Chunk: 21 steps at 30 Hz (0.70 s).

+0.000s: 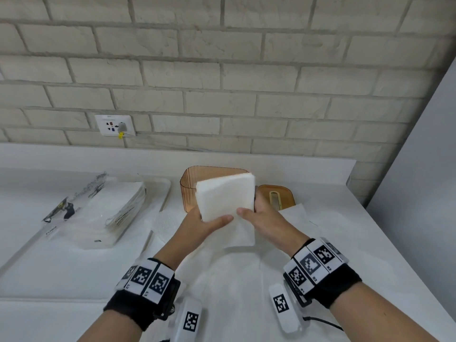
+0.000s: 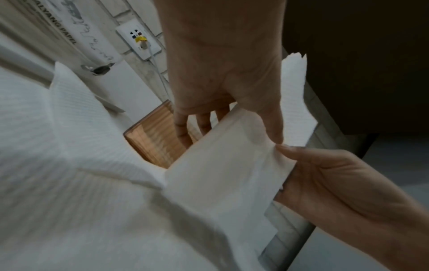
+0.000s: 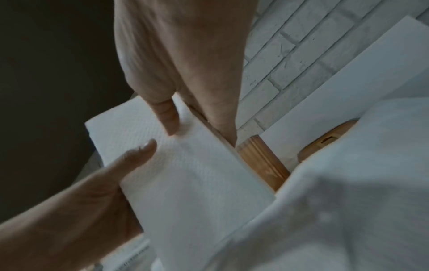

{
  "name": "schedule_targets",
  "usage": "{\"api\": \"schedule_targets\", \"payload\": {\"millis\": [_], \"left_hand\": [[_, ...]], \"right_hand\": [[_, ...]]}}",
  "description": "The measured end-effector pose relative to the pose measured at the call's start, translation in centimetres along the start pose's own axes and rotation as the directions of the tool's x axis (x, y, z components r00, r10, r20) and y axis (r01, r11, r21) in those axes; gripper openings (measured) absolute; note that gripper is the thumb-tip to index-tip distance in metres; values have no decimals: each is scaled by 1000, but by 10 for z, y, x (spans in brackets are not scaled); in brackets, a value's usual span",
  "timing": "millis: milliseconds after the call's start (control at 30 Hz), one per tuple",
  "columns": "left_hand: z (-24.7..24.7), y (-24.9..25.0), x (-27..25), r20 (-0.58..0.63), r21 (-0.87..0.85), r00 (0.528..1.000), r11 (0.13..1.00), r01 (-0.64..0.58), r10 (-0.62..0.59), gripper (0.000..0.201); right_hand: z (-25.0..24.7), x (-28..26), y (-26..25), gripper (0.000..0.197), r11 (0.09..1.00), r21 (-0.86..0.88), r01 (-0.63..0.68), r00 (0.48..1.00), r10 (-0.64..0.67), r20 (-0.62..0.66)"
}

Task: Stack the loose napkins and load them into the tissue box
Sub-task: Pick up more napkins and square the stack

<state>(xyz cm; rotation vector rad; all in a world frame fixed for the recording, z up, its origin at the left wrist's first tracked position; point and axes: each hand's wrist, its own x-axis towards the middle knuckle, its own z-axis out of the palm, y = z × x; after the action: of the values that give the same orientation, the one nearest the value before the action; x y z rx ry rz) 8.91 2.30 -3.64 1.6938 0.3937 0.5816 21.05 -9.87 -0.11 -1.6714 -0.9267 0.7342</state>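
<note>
A stack of napkins (image 1: 225, 196) is held clamped between the fingers of the left hand (image 1: 197, 227) and right hand (image 1: 265, 218), raised just above the amber tissue box (image 1: 190, 188) near the counter's (image 1: 345, 238) back edge.

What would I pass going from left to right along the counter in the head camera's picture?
Clear plastic packs of white napkins on a tray → amber ribbed tissue box → white napkin stack held up in front of it by the left hand and right hand → amber lid with a slot.
</note>
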Motion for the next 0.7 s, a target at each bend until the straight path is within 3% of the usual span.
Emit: {"api": "schedule_targets", "payload": {"millis": [133,300,367,433,500,567,633,700], "left_hand": [[4,-18,4,76,91,996,995,29,-36,60],[11,-22,11,-13,140,999,989,49,-48,37],[10,-21,11,-4,190,999,980,54,-54,36],[8,-17,10,12,232,998,971,53,-57,35],[9,-8,15,28,276,999,961,22,-31,35],[15,3,21,32,309,999,951,-10,0,29],[19,13,26,14,315,999,948,-36,33,16],[15,17,22,-18,275,1000,961,-11,16,10]], "right_hand": [[5,-4,28,68,996,-51,-73,996,75,43],[4,4,31,64,995,-48,-84,996,85,28],[-2,5,29,66,987,-137,-88,994,95,49],[-12,3,14,69,975,-223,-9,1000,10,4],[-23,2,-13,77,891,-417,180,978,-206,-19],[-30,8,-38,67,688,-662,298,947,-300,114],[-33,17,-49,39,559,-784,271,962,-192,196],[-40,22,-49,32,635,-747,195,981,-130,146]]}}
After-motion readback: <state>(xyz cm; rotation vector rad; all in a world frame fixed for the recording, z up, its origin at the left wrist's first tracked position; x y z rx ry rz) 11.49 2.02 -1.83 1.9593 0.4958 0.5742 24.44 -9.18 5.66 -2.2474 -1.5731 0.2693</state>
